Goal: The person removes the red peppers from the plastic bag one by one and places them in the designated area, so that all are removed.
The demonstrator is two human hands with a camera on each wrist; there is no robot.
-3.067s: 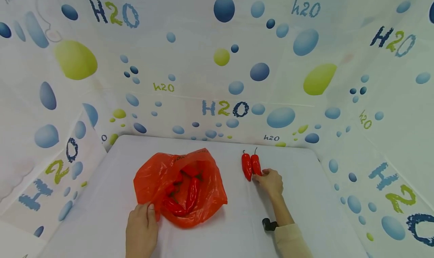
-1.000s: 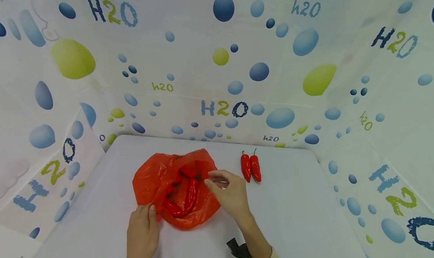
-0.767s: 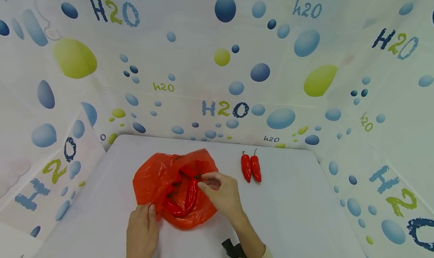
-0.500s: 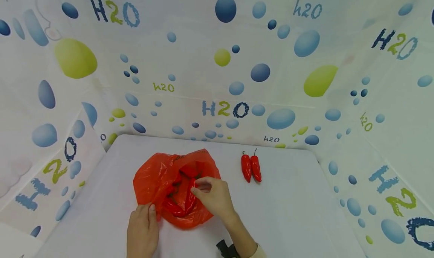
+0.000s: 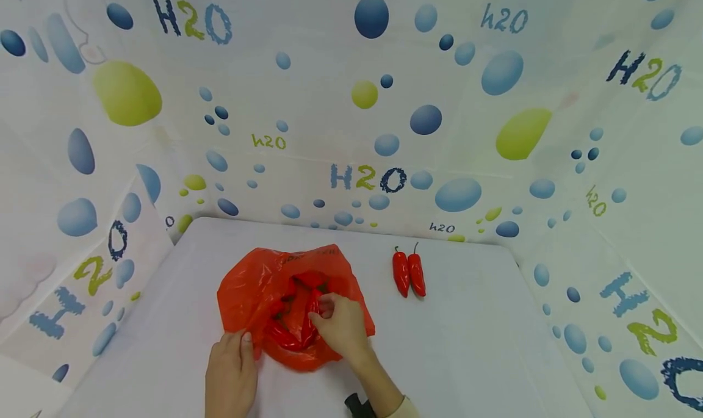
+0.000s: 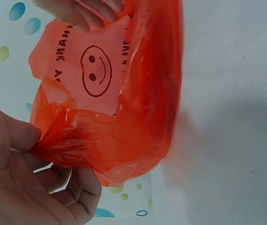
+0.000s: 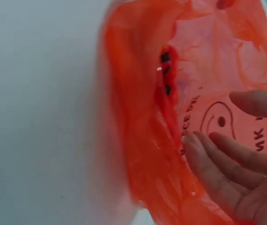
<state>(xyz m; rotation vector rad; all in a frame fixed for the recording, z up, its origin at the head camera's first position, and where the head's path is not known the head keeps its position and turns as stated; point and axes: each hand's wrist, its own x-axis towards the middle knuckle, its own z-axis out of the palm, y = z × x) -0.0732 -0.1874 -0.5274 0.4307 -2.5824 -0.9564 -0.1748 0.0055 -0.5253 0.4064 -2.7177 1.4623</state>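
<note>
Left hand (image 5: 230, 372) at the near left of the white table (image 5: 483, 345), thumb and curled fingers pinching the near edge of the red plastic bag (image 5: 247, 290); in the left wrist view, a bunched fold of the film (image 6: 68, 140) held between thumb and fingers (image 6: 84, 194), a smiley face and lettering printed on the bag wall beyond.

Bag lying crumpled on the table left of centre, mouth gaping upward, several red chili peppers (image 5: 282, 335) inside, one long pepper (image 5: 312, 308) standing out in the middle.

Right hand (image 5: 340, 326) reaching into the bag mouth from the near right, fingertips (image 5: 324, 305) at the long pepper; fingers bent, but whether actually pinching the pepper, cannot tell. In the right wrist view, fingers (image 7: 218, 168) loosely extended just beside the bag's inner wall, a pepper with dark marks (image 7: 166, 89) seen through the film, no firm grip visible.

Further right, well apart from the bag, two red chili peppers (image 5: 409, 274) lying side by side on the bare table, touching each other, stems pointing away toward the bubble-patterned backdrop (image 5: 384, 100).
</note>
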